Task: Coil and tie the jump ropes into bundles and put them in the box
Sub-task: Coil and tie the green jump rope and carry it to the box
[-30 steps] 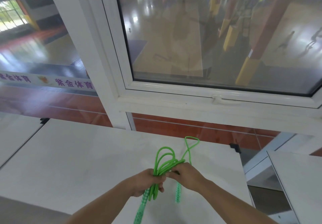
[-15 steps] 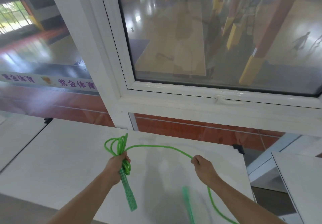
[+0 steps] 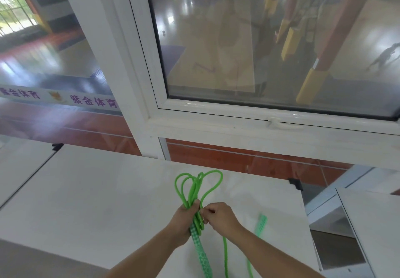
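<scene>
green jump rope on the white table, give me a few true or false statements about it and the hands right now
1. The left hand grips the coiled loops of the green jump rope. True.
2. The right hand rests flat on the white table, away from the rope. False: it pinches the rope right beside the left hand.
3. Both rope handles are inside the left hand's grip. False: one handle hangs below that hand, and a second, blurred handle hangs free to the right.
4. The loops stand up above the hands, toward the window. True.
5. The rope is red. False: it is green.
</scene>
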